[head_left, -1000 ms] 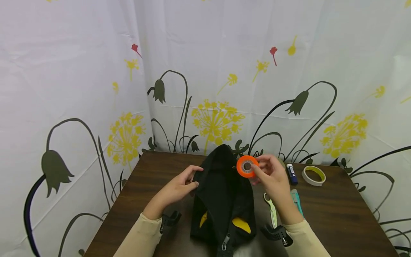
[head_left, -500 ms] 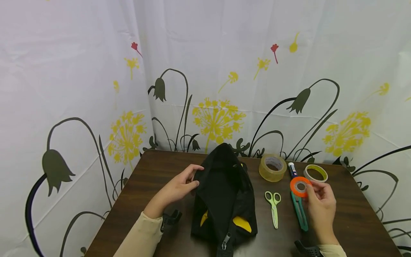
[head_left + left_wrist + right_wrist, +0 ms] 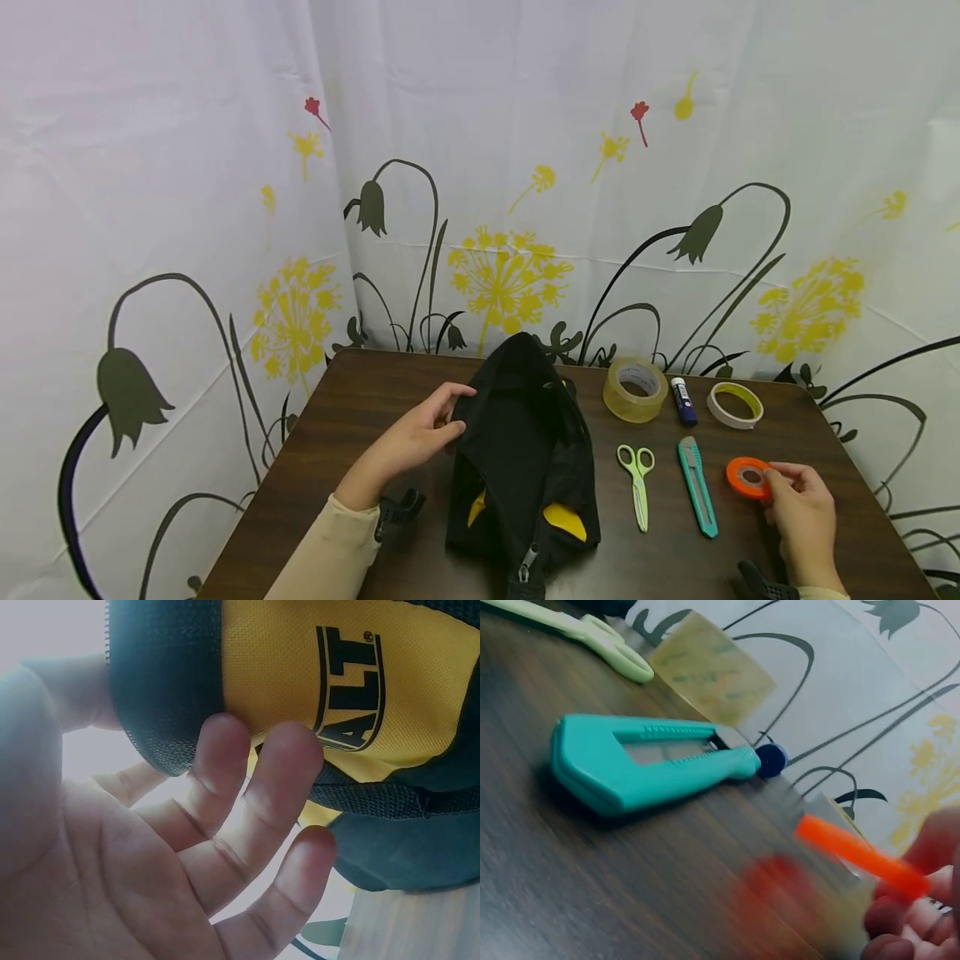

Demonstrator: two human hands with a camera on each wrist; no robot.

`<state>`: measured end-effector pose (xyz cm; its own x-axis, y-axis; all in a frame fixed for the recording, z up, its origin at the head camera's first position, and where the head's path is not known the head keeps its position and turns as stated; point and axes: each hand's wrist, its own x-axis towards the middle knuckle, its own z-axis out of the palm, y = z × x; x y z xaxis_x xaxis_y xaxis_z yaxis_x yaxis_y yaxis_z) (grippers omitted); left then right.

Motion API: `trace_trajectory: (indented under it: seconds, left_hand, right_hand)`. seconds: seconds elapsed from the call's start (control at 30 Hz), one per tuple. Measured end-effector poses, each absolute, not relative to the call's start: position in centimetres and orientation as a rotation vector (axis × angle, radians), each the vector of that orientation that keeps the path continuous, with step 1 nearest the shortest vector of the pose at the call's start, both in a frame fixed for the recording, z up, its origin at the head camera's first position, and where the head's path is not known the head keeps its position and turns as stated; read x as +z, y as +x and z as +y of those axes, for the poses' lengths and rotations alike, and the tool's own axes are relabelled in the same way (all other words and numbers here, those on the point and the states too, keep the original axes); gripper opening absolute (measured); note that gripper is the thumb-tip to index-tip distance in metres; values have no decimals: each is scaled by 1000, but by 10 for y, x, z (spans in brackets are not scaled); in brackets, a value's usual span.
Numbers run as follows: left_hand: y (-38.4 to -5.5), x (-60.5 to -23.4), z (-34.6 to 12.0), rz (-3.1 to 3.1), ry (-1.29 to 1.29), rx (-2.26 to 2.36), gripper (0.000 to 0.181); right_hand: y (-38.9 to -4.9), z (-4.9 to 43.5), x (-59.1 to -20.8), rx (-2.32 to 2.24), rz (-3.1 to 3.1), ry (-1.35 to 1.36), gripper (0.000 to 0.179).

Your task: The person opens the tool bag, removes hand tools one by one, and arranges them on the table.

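A black tool bag (image 3: 510,450) with yellow patches stands on the table with its mouth unzipped and gaping. My left hand (image 3: 412,437) pinches the bag's left rim. In the left wrist view the thumb goes behind the black zipper edge (image 3: 165,682), and the fingers lie against the outside, by a yellow panel (image 3: 277,660) with the letters "ALT". Over at the right, my right hand (image 3: 806,508) pinches an orange roll of tape (image 3: 736,477) by its near edge. The right wrist view catches this roll (image 3: 862,859) edge-on, close over the table, with a blurred red reflection below.
Between bag and right hand lie green scissors (image 3: 639,487) and a teal utility knife (image 3: 697,487). Behind them stand a wide roll of clear packing tape (image 3: 626,408), a glue stick (image 3: 683,402) and a white-and-yellow tape roll (image 3: 723,415). A patterned curtain (image 3: 480,167) borders the table's back.
My right hand has carried the orange tape from above the bag's mouth to the right and down toward the table, right of the utility knife. The left hand keeps its place on the rim.
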<state>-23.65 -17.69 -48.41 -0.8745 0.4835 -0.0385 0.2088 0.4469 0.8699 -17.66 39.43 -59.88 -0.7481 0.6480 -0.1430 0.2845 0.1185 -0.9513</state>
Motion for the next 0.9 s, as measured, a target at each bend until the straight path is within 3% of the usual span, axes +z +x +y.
trace_trajectory:
  seconds: [0.17, 0.3, 0.63, 0.9]
  left_hand:
    - [-238, -484, -178, 2446, 589, 1382, 50]
    - [-239, -483, -178, 2457, 587, 1370, 50]
    - [-238, -482, -180, 2473, 567, 1359, 50]
    - [-238, -481, -178, 2478, 535, 1348, 49]
  right_hand:
    - [-181, 397, -596, 1498, -2400, -881, 39]
    - [-184, 395, -597, 1470, -2418, -866, 46]
    - [-190, 391, -602, 1262, -2464, -823, 32]
    - [-189, 390, -602, 1306, -2408, -835, 31]
